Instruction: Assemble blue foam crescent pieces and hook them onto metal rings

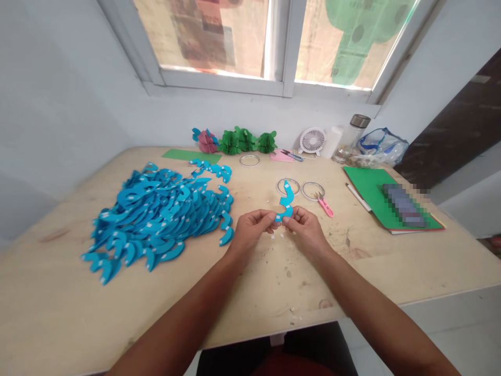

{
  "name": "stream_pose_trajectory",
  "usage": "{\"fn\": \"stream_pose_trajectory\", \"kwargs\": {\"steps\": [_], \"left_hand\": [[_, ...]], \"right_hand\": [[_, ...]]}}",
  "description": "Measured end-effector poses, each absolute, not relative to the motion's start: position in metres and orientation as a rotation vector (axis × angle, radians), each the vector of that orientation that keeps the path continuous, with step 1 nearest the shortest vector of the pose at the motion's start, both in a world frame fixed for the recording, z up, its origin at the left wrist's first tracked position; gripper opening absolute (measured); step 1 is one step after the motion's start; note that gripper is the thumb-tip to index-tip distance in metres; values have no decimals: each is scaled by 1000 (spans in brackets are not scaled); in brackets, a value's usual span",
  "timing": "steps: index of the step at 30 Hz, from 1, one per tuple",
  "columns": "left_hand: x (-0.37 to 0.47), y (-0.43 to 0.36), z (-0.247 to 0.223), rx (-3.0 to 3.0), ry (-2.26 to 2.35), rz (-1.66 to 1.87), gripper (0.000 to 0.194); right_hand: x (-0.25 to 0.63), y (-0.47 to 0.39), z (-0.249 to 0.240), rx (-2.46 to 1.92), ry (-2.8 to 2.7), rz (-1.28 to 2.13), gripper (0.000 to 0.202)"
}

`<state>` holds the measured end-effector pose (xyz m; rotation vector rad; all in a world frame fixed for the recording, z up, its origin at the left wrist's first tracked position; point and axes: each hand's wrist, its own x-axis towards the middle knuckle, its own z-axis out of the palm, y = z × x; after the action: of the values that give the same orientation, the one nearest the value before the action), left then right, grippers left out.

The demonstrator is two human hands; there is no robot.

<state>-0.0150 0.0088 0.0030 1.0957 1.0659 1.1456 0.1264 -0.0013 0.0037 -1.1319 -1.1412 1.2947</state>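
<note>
Between my two hands, over the middle of the wooden table, is a curved blue paper piece (pixel 288 197) with small white squares on it. My left hand (pixel 256 227) pinches its lower left end. The fingers of my right hand (pixel 303 224) close on its lower right edge. A big heap of similar blue paper pieces (pixel 156 209) lies to the left. Just beyond the held piece are two rolls of narrow tape, one partly behind it (pixel 278 187) and one to its right (pixel 313 184). Pink-handled snips (pixel 325 206) touch the right roll.
Along the back stand green paper shapes (pixel 246 140), a pink and blue one (pixel 206 141), a white fan (pixel 312 140) and a glass bottle (pixel 354 133). A green sheet (pixel 368 193) with a blurred dark object lies right, beside a pen (pixel 358 197).
</note>
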Motion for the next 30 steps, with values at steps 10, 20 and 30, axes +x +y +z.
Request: {"fn": "stream_pose_trajectory", "kwargs": {"steps": [10,20,30], "left_hand": [[-16,2,15,1231,1113,1140,14],[-14,2,10,1281,1096,1156,16],[-13,5,7,1221,1038,1022,13]], "right_hand": [[130,0,-1,-1172,-1255,1171,25],[132,3,-4,-1198,-1271,1111,28],[134,4,-7,-1157,-1209,1142,28]]}}
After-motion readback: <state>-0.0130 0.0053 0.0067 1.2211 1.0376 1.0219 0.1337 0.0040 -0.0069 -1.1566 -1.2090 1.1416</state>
